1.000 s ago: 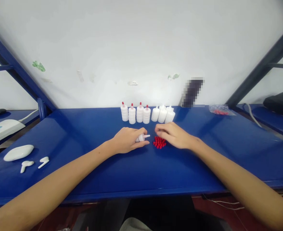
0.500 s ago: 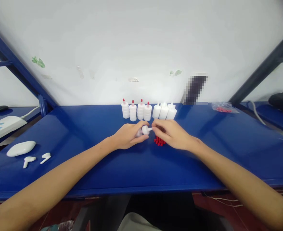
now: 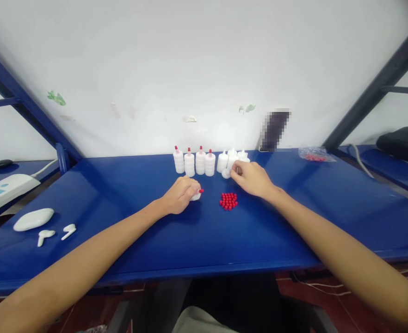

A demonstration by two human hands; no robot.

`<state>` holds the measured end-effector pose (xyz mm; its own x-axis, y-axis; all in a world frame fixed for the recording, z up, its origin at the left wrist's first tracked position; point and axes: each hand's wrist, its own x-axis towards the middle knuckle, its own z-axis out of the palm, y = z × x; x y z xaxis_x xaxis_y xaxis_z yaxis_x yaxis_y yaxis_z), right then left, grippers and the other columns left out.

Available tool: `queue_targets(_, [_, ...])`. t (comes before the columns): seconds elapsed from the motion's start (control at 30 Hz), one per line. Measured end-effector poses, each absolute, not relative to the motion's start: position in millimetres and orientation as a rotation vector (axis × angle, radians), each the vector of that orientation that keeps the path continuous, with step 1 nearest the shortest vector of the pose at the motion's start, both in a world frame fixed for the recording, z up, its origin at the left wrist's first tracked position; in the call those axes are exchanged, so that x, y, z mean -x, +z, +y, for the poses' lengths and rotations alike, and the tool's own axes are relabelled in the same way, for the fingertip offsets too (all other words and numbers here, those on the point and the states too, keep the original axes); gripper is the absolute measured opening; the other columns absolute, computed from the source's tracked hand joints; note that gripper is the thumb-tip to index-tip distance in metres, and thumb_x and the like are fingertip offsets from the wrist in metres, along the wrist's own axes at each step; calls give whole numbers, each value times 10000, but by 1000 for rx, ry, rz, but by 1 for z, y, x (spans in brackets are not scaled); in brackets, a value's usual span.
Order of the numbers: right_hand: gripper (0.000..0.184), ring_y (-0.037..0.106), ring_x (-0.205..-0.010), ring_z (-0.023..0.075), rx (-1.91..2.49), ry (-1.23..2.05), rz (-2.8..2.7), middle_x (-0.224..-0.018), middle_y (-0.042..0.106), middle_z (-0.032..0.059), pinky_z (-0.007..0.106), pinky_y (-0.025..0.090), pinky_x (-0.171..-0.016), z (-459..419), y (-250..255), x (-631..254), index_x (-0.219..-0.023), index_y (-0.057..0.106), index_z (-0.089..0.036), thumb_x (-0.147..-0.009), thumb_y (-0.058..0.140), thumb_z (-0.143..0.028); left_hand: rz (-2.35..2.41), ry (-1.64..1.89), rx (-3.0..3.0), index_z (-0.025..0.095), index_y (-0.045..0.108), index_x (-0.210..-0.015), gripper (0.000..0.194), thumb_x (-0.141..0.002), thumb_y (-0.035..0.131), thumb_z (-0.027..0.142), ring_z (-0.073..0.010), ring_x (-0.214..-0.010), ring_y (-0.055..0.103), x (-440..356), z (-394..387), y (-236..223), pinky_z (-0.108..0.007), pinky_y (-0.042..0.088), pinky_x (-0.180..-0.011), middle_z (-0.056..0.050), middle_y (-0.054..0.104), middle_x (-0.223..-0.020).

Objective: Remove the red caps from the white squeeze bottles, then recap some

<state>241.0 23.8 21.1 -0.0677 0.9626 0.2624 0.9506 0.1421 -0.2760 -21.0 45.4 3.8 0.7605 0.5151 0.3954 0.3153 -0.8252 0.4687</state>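
Note:
My left hand (image 3: 180, 194) is closed around a small white squeeze bottle (image 3: 196, 196), mostly hidden by the fingers; its red-tipped nozzle points right. My right hand (image 3: 252, 177) pinches a white bottle (image 3: 226, 173), which leans with its round end toward me, in front of the uncapped white bottles (image 3: 232, 159). A cluster of small red caps (image 3: 228, 201) lies on the blue table between my hands. To the left of the uncapped group, several white bottles with red caps (image 3: 200, 161) stand upright.
At the left lie a white earbud case (image 3: 34, 219), two earbuds (image 3: 68, 230) and a white power strip (image 3: 8, 192). A phone-like dark object (image 3: 275, 132) leans on the wall. A clear bag with red pieces (image 3: 317, 156) rests at the back right.
The bottle in my left hand now has a red cap on its nozzle. My right hand has moved from that nozzle back and right to an uncapped bottle, uncovering the red caps.

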Motion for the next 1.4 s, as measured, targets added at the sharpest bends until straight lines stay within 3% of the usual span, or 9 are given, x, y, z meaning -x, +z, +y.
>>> queue_targets(0.23, [195,576,-674,170,1766,104,-2081,-755,685,29,264,296,-579,28,16,-243,-849,624,-210,-898,462,-307,565,803,-2179,159,509,-641,545,-957,231,505,-122,-509,472,26,47,-1,-244,383,-536,-27,550,-556])
queue_targets(0.37, [243,576,-673,167,1732,128,-2102,-765,692,26,266,304,-586,28,13,-243,-870,652,-216,-918,452,-344,555,808,-2062,151,505,-668,497,-953,289,497,-98,-450,470,27,45,-1,-217,367,-490,-1,526,-544])
queue_targets(0.53, [252,568,-632,166,1798,78,-2010,-684,667,18,269,292,-557,23,15,-237,-776,663,-220,-883,489,-367,681,900,-2224,144,576,-838,341,-976,373,381,-99,-512,504,23,40,5,-217,403,-545,13,562,-630])
queue_targets(0.73, [174,562,-586,161,1711,139,-1819,-609,616,-26,265,345,-558,6,21,-225,-821,678,-241,-738,659,-393,663,890,-2560,159,596,-1027,330,-1022,328,353,-155,-799,598,19,35,7,-270,465,-765,-56,656,-905])
queue_targets(0.83, [194,511,-533,140,1456,174,-1873,-570,552,-34,272,377,-580,-6,24,-219,-883,649,-207,-814,601,-382,568,814,-2693,160,564,-1036,314,-1020,324,362,-171,-843,597,19,33,4,-286,470,-796,-80,642,-961])
queue_targets(0.93, [222,516,-592,137,1076,219,-2170,-670,574,-13,267,398,-617,-17,27,-212,-983,627,-184,-888,561,-373,523,861,-2712,160,536,-1045,292,-1017,321,357,-175,-852,603,18,31,1,-285,481,-793,-91,634,-968])
queue_targets(1.03, [234,514,-654,141,872,120,-2392,-768,603,21,266,385,-639,-24,29,-204,-959,608,-178,-962,513,-392,429,859,-2747,164,520,-1039,248,-1007,331,322,-158,-760,598,16,30,-1,-263,480,-711,-66,631,-886])
queue_targets(1.17, [322,492,-653,150,817,-22,-2481,-746,595,35,282,363,-656,-25,30,-199,-874,579,-175,-1041,358,-339,343,860,-2817,174,517,-972,240,-1004,291,247,-135,-675,569,13,31,-2,-237,453,-633,-37,610,-791])
queue_targets(1.4, [330,499,-620,141,941,16,-2456,-720,594,13,275,350,-631,-18,22,-202,-836,521,-189,-1052,315,-330,432,924,-3022,179,551,-911,243,-976,322,223,-112,-571,482,11,38,-2,-222,388,-537,-7,552,-732])
